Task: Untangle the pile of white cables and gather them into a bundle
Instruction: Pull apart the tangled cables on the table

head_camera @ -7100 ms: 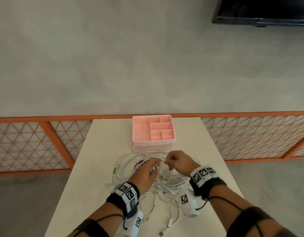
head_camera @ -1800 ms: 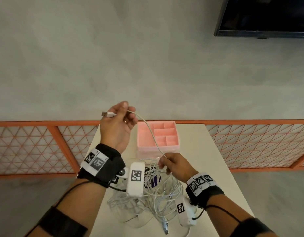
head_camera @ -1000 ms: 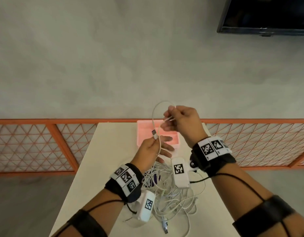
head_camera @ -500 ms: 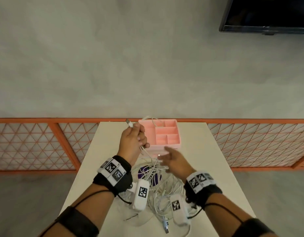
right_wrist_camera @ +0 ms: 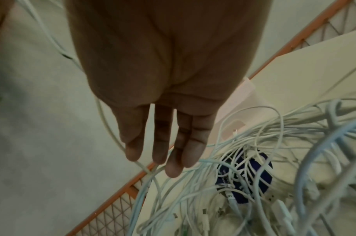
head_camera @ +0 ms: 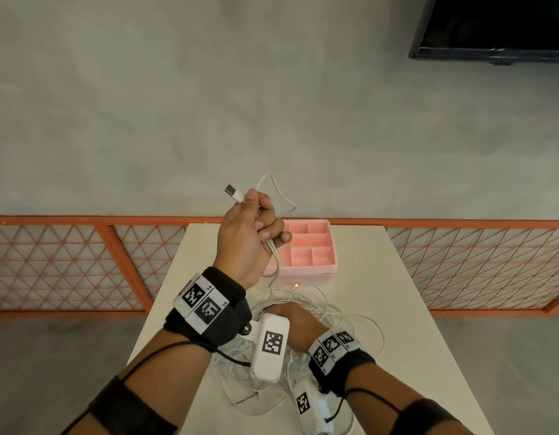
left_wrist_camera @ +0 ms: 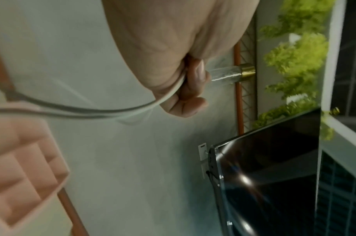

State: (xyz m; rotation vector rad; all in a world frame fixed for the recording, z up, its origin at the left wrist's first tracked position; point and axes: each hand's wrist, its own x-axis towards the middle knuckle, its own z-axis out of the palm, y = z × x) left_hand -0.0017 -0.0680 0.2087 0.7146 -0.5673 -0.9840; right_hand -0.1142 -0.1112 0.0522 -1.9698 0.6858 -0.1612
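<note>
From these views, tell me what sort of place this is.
Probably an indoor demo or recording room, not a home: a bare grey wall, a wall-mounted dark screen, and an orange lattice barrier behind the small white table.

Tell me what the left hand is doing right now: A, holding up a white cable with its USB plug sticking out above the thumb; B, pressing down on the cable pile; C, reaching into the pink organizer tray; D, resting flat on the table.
A: the left hand is raised and grips a white cable, its USB plug sticking out above the thumb.
</note>
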